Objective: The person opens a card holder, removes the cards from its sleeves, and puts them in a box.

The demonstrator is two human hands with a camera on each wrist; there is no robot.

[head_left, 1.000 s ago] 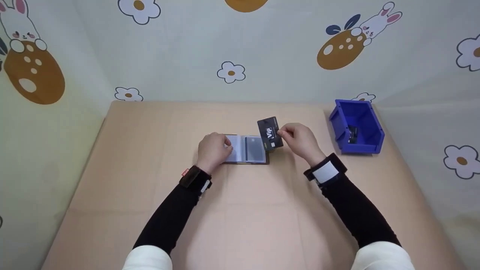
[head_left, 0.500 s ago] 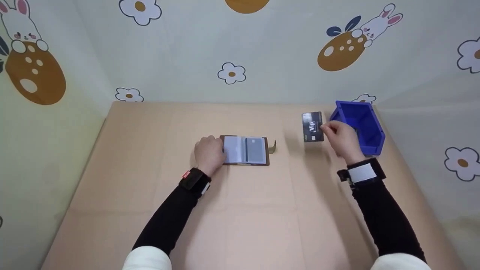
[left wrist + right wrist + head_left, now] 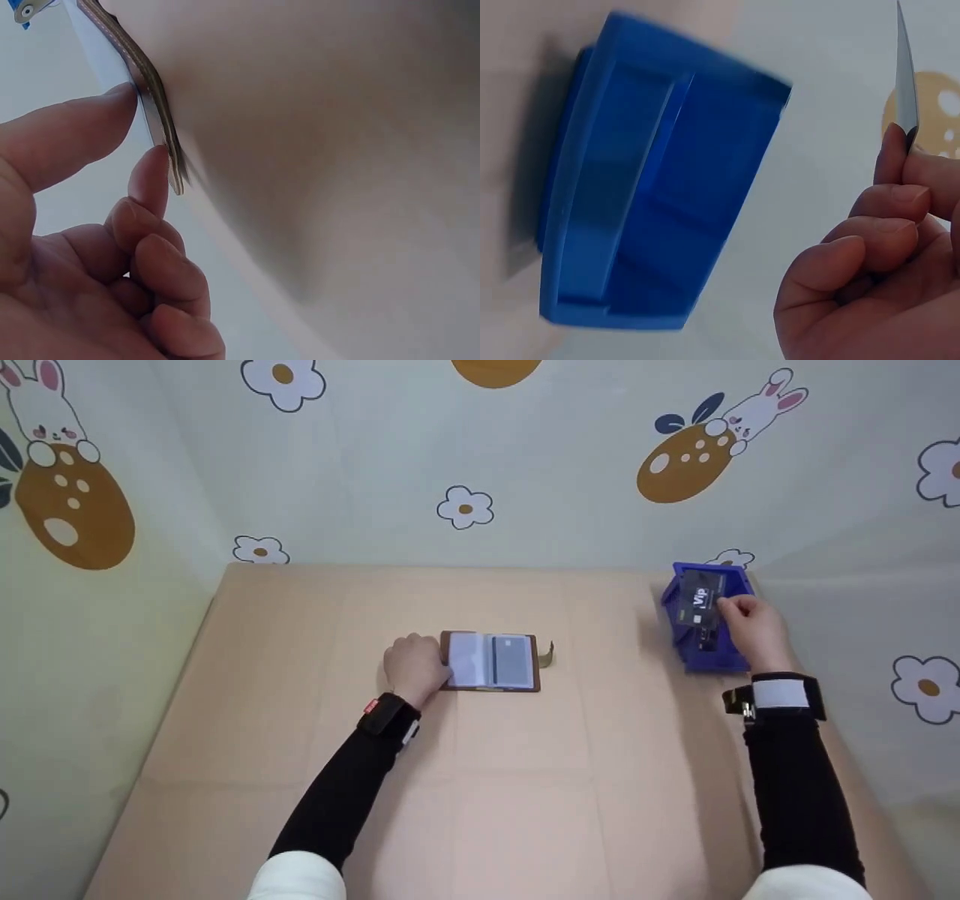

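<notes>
Your left hand (image 3: 416, 666) pinches, thumb against forefinger, the left edge of the spread card holder (image 3: 513, 661) lying on the table (image 3: 495, 780), while your right hand (image 3: 757, 634) grips the black Vip card (image 3: 697, 604) by its right edge, above and apart from the blue bin (image 3: 715, 665).

From my head, one camera looks forward and down across the desk (image 3: 480, 810), far enough back to hold my left hand (image 3: 415, 666) and my right hand (image 3: 757, 634) together. My left wrist's camera sits close, looking past that hand at the card holder (image 3: 150, 82) edge-on; my right wrist's, just as near, faces the blue bin (image 3: 600, 195) beyond its hand. Both show in the head view too.
</notes>
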